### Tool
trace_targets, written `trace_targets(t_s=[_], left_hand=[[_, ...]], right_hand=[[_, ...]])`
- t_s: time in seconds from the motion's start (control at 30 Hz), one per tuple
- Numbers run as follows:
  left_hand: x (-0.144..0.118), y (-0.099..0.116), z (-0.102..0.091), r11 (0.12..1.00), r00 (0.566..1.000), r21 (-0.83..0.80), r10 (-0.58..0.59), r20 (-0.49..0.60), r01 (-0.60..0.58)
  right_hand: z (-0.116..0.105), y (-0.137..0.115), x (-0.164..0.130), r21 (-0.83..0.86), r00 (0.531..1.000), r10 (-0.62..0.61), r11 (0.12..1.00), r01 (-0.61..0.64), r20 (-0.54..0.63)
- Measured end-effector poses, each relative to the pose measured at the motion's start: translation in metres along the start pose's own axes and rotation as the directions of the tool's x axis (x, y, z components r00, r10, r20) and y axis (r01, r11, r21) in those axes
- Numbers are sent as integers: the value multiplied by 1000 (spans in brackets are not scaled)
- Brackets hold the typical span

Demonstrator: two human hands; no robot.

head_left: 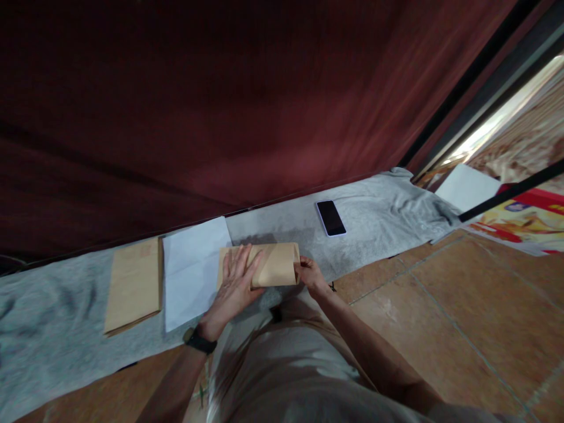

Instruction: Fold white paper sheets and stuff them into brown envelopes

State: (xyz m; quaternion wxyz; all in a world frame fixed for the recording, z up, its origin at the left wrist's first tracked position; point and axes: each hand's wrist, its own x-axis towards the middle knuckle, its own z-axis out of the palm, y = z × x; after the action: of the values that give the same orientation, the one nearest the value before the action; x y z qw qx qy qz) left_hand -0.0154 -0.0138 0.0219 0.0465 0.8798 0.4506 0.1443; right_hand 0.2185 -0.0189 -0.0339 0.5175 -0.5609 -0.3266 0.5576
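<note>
A brown paper bag [275, 267] lies sideways in front of me, its right end bulging slightly as if open. My left hand [237, 279] rests flat on its left part with the fingers spread. At the right end, my right hand [309, 273] has its fingers closed on the bag's edge; the fingertips are partly hidden there. White paper [191, 270] lies flat to the left, and the bag's left end overlaps it. Further left is a stack of flat brown paper bags [133, 285]. A dark-screened phone [331, 218] lies to the right, beyond my right hand.
Grey cloth [374, 205] covers the long narrow surface under these things. A dark red curtain [264, 117] hangs along its far side. Tiled floor [440, 311] shows at the right, with a colourful printed box [529, 220] and a white sheet [469, 187] beyond a dark bar.
</note>
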Motion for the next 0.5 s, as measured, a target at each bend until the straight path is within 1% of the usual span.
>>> trace_targets(t_s=[0.03,0.07,0.1,0.13,0.17,0.2,0.23,0.27,0.3,0.33,0.37,0.4,0.43,0.5], left_hand=[[0,2,2,998,997,-43,-58,-46,56],[-1,5,5,986,985,-111,-138,-102,127],[-1,9,10,956,958,-210,-241,-158,206],[-2,14,15,898,913,-339,-359,-193,281],[-2,21,21,802,854,-487,-484,-192,345],[-1,28,27,667,792,-635,-594,-138,390],[0,36,33,494,740,-763,-672,-31,416],[3,45,38,302,703,-851,-703,105,429],[6,53,42,109,688,-898,-684,243,425],[10,62,45,-64,678,-911,-647,350,408],[15,69,46,-197,674,-900,-605,424,389],[20,76,47,-277,677,-887,-574,461,369],[25,82,48,-315,678,-883,-566,469,348],[35,88,48,-332,666,-885,-584,464,325]], right_hand=[[0,0,1,30,1000,9,1000,-9,-15],[1,0,2,59,999,19,998,-17,-29],[1,0,3,92,998,27,996,-23,-49],[2,0,3,131,997,32,991,-22,-77],[4,0,3,173,993,37,985,-18,-109],[6,0,2,213,989,43,977,-12,-142],[9,0,1,246,984,48,969,-5,-170],[13,1,-1,267,980,51,964,2,-192],[17,1,-4,275,977,52,961,6,-205],[20,1,-7,270,977,50,963,9,-209],[24,1,-10,264,977,46,964,11,-210],[27,1,-13,264,977,44,965,13,-209],[29,0,-16,264,977,40,964,17,-209],[31,-2,-19,260,976,36,966,21,-213]])
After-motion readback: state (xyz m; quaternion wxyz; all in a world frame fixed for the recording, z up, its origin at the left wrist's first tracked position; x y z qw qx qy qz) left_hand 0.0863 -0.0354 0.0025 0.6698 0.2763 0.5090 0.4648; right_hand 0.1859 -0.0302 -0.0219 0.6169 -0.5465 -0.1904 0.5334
